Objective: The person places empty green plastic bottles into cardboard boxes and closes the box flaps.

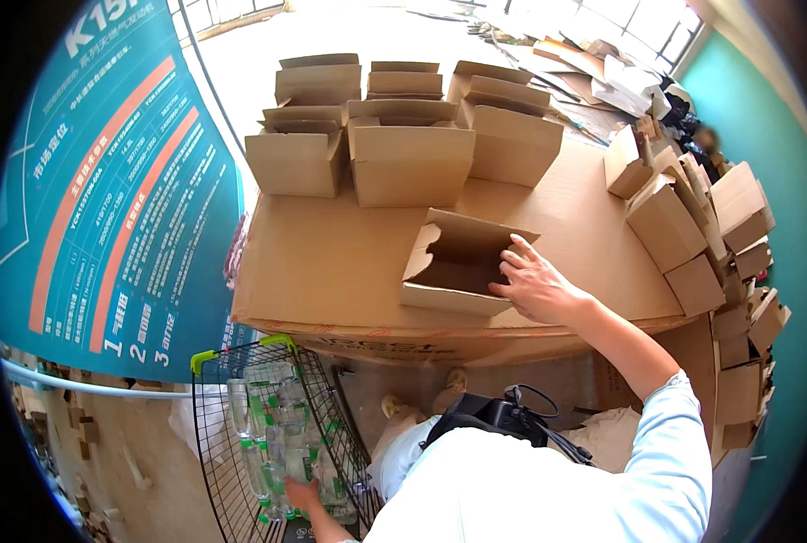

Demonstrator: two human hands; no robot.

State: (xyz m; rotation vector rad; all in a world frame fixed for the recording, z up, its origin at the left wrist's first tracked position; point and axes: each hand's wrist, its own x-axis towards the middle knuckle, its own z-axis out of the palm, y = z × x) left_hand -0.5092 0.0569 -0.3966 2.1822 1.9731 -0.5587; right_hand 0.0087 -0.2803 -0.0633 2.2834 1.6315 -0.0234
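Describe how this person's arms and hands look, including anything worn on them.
The right arm wears a loose, pale bluish-white sleeve ending near the elbow; below it, the forearm and right hand are bare, with no glove. The left hand also shows no glove; that arm's sleeve is hard to make out. No cable runs along either forearm.

Open boxes [412,170] on 1 carton [331,262]

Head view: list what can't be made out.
All in the head view:
Left hand: its grip, too small among the bottles.
Open box: part of its floor, behind its near wall.
Rear boxes: bottoms, hidden by their own near walls.
Cart: its near end, cut off by the lower edge.
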